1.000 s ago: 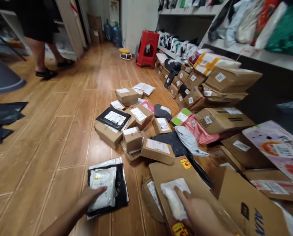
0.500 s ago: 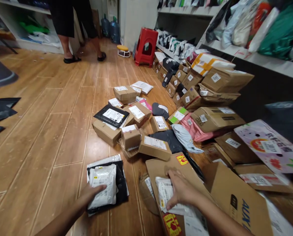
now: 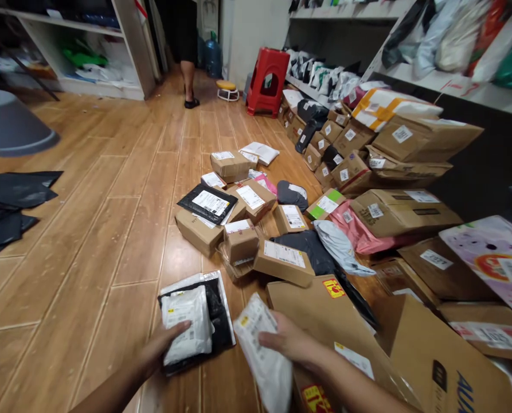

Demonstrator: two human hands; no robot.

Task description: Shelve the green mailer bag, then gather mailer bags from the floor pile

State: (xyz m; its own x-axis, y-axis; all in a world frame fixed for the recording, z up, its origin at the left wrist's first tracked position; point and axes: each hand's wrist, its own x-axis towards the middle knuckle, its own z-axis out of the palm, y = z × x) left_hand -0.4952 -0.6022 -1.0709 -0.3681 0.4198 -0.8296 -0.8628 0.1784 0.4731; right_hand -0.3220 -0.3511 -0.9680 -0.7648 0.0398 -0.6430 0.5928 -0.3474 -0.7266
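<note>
My left hand (image 3: 163, 348) rests on a small stack of mailer bags on the wooden floor, fingers curled on the white labelled bag (image 3: 187, 324) that lies on top of a black bag (image 3: 219, 315). My right hand (image 3: 288, 341) grips a white plastic parcel (image 3: 260, 350) and holds it in the air just right of that stack. Under my right arm lies a large flat cardboard box (image 3: 324, 312) with red and yellow stickers.
Several cardboard boxes and mailers (image 3: 242, 212) are scattered on the floor ahead. Bigger boxes (image 3: 404, 212) pile up against shelving on the right. A red stool (image 3: 268, 80) stands further back, where a person's legs (image 3: 189, 80) show. A grey basin (image 3: 10, 126) and black bags (image 3: 6, 201) lie left.
My right hand has lifted the white parcel off the large cardboard box and carried it left toward the stack. My left hand has stayed on the stack. The other person has walked further away.
</note>
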